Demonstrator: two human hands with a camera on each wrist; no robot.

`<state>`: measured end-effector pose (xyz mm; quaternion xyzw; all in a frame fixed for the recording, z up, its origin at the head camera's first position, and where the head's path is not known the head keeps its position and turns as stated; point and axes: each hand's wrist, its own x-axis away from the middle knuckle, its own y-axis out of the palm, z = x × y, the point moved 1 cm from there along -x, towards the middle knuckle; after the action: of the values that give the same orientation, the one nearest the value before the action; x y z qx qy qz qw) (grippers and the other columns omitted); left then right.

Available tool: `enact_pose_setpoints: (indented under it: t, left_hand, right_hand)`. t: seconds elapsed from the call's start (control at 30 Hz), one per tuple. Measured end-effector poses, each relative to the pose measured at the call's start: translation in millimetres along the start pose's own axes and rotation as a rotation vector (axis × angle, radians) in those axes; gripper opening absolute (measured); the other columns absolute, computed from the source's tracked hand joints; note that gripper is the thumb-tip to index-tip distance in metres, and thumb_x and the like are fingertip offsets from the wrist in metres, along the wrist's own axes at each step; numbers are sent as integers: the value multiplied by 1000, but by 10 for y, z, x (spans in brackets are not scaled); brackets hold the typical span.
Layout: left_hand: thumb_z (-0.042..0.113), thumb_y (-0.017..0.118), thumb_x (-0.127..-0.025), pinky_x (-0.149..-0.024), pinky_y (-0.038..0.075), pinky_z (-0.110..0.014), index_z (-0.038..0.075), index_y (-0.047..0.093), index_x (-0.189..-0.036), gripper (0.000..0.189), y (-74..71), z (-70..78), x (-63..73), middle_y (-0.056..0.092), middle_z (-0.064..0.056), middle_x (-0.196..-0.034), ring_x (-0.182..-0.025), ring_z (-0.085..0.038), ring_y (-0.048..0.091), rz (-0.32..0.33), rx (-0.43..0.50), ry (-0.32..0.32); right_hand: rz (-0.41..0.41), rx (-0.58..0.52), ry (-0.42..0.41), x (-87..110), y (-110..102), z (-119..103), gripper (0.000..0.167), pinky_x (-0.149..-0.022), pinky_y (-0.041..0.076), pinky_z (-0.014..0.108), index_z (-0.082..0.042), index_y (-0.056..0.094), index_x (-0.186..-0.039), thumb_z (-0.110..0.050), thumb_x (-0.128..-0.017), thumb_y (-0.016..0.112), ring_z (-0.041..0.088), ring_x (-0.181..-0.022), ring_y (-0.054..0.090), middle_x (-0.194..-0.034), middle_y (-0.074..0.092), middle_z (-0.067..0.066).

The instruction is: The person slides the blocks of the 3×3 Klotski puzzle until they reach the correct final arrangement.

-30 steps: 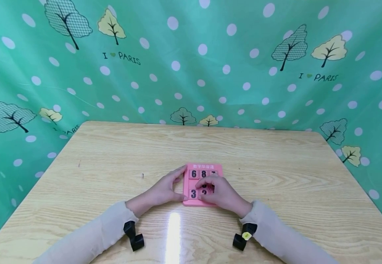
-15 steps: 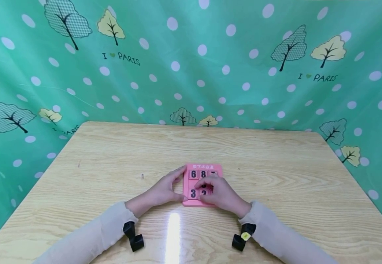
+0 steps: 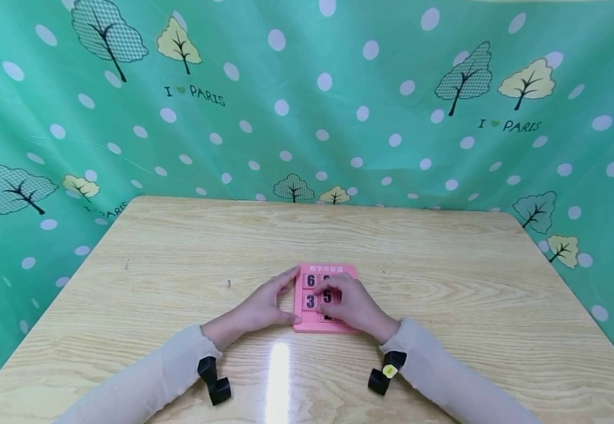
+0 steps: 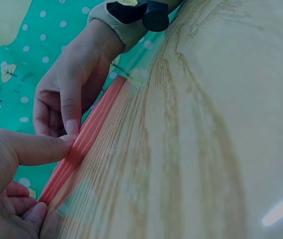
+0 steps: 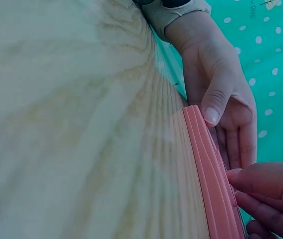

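A pink number sliding puzzle (image 3: 298, 306) lies flat on the table in the head view. My left hand (image 3: 259, 303) holds its left edge, the index finger near the far corner and the thumb by the near corner. My right hand (image 3: 357, 303) bends over the tiles from the right, its thumb and index fingertip apart, touching near the right side of the 3 tile (image 3: 310, 301). The 6 tile (image 3: 310, 281) sits above the 3, and the slot below the 3 is bare. A 5 tile (image 3: 328, 297) shows between the right thumb and index finger. The right-hand tiles are largely covered.
The wooden table (image 3: 206, 235) stretches around the puzzle on all sides. A green dotted curtain (image 3: 307, 106) hangs behind it. Black wrist cameras (image 3: 213, 380) are strapped on both sleeves. A bright light reflection lies on the near tabletop.
The 3 tile has slid up from the bottom row to the middle row. My right hand has shifted slightly away from the body with it. The left hand keeps its place.
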<state>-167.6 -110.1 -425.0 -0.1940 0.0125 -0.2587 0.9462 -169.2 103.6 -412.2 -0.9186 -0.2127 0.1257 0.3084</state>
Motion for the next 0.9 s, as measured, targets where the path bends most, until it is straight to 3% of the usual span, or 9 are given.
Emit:
enact_pose_setpoints:
  t: [0.27, 0.67, 0.9]
  left_hand:
    - [11, 80, -71, -112, 29, -42, 8, 22, -150, 98, -5, 8, 3, 20, -11, -155, -133, -35, 36, 0, -10, -3]
    - [12, 80, -72, -112, 29, -44, 7, 23, -150, 97, 1, 29, 3, 24, -13, -154, -133, -35, 37, 8, -26, -2]
    - [11, 80, -71, -112, 28, -44, 8, 23, -150, 97, 6, 35, 11, 24, -13, -154, -132, -36, 37, 13, -27, -2]
  right_hand:
    - [19, -11, 29, -55, -3, 8, 24, -90, 47, 35, -14, 69, -98, -4, -76, 74, 14, -99, 52, -101, 64, -5]
    - [37, 15, -18, -72, -11, 24, 24, -88, 48, 35, -11, 69, -100, -3, -77, 74, 15, -99, 54, -100, 66, -2]
    - [33, -18, -2, -41, -40, 19, 24, -88, 49, 35, -11, 69, -101, -5, -78, 73, 17, -99, 54, -102, 65, -2]
